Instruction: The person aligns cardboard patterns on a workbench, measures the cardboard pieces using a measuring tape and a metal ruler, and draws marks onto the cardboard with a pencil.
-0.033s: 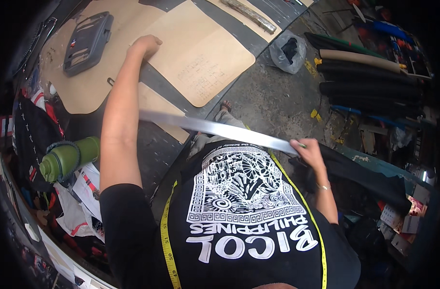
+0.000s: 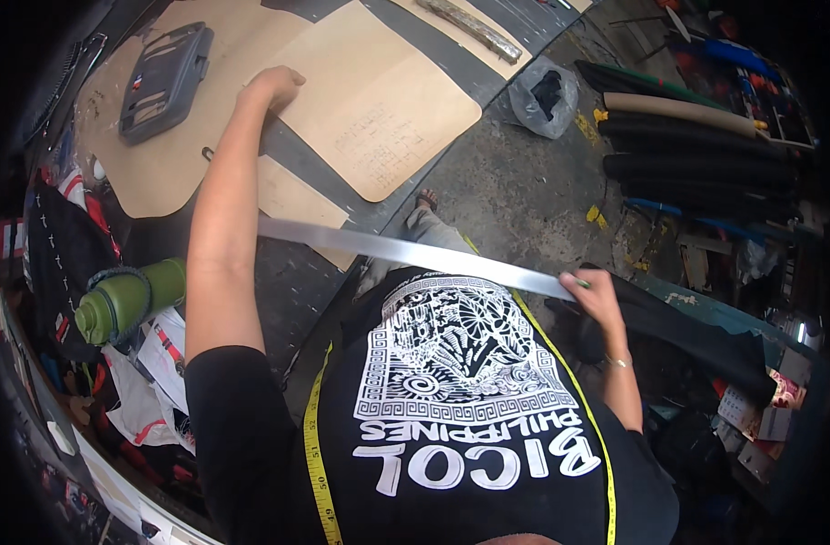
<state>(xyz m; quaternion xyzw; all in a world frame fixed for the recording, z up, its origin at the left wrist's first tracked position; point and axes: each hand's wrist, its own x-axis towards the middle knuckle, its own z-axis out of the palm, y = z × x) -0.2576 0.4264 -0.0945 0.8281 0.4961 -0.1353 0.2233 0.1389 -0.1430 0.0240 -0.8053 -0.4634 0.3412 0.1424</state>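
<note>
**A long metal ruler over the work surface**

The dark surface [image 2: 306, 282] sits in a crowded workshop with a grey concrete floor [image 2: 524, 191]. At the far left lies a green bottle [image 2: 129, 300]. Above it a grey tray [image 2: 165, 80] rests on a brown card sheet [image 2: 152, 173]. The left hand [image 2: 271, 86] is curled, pressing the edge of a second card sheet [image 2: 388, 109]. A long metal ruler [image 2: 406, 252] stretches across, above the surface edge. The right hand [image 2: 589, 292] is closed around its right end. Dark rolls [image 2: 696, 145] lie far right.
</note>
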